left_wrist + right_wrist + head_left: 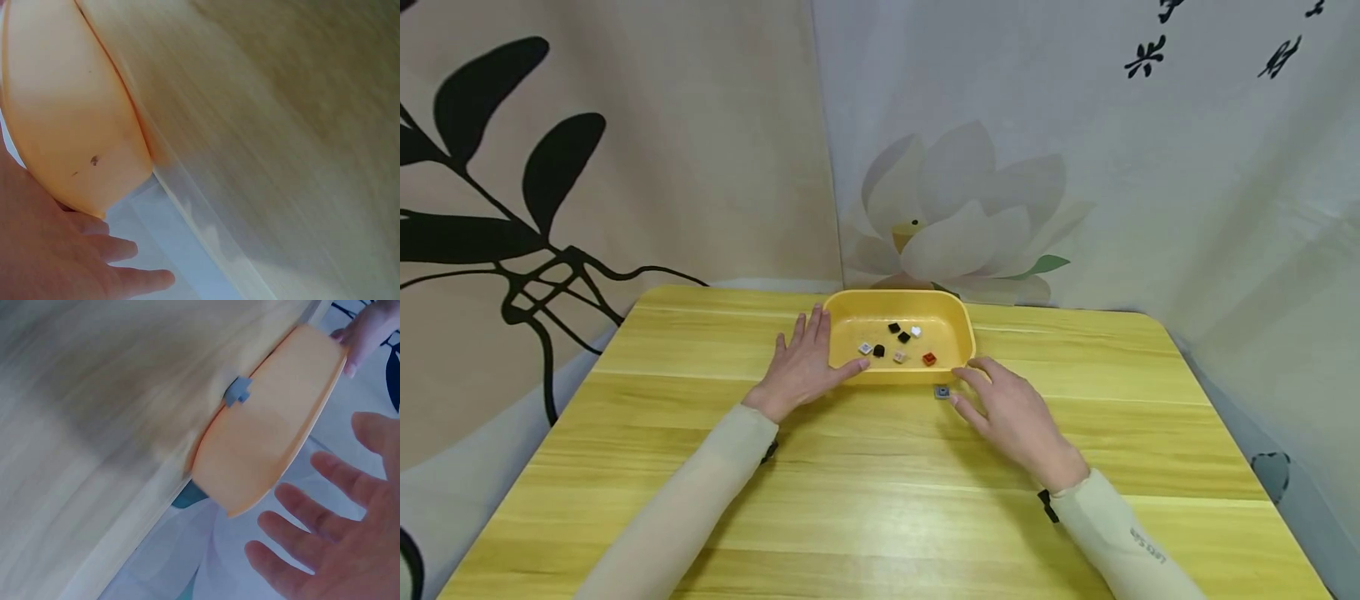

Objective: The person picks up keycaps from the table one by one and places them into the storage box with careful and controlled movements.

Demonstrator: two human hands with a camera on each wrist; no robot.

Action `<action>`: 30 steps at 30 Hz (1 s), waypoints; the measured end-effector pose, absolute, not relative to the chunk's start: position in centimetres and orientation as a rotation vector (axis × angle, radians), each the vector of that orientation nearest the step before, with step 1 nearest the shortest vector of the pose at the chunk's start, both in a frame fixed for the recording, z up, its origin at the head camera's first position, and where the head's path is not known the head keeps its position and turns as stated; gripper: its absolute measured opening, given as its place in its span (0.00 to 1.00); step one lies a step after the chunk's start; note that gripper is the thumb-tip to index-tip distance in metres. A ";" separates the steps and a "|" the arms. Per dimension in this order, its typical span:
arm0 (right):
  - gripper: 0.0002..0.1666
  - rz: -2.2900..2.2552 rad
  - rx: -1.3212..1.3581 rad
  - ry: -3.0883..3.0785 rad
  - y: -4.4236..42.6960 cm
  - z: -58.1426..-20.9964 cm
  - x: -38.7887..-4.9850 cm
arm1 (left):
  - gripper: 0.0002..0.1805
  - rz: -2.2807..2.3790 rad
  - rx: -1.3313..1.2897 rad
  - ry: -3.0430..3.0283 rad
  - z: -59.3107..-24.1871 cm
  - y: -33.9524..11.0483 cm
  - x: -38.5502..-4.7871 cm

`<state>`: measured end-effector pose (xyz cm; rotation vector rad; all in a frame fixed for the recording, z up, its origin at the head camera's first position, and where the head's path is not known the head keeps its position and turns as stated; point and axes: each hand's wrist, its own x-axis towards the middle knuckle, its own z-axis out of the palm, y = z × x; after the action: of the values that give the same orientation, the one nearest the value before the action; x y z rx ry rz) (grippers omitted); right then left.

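A yellow plastic tray (895, 377) stands near the table's far edge, with several small toy-brick pieces inside. Against its left end rests my left hand (802, 364), fingers stretched along the side and thumb at the front rim. My right hand (1011, 410) is by the tray's front right corner, its fingers spread in the right wrist view and nothing held. A small grey-blue brick (942, 392) lies on the table just in front of the tray, near the right thumb; the right wrist view shows its studded shape (237, 391).
Inside the tray are black pieces (879, 351), white pieces (916, 332), a pale piece (899, 357) and a red piece (929, 358). The wood-grain table (865, 500) reaches back to a printed curtain (737, 150).
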<state>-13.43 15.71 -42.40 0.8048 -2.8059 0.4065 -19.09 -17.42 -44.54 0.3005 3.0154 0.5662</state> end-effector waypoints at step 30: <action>0.27 0.115 0.866 -3.012 12.3 -44.4 -13.8 | 0.66 0.558 0.297 3.002 -44.8 -17.4 -19.2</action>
<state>-13.75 12.32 -44.35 0.8657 -3.0120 0.1153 -19.23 -17.44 -44.80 0.2975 3.0023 0.5584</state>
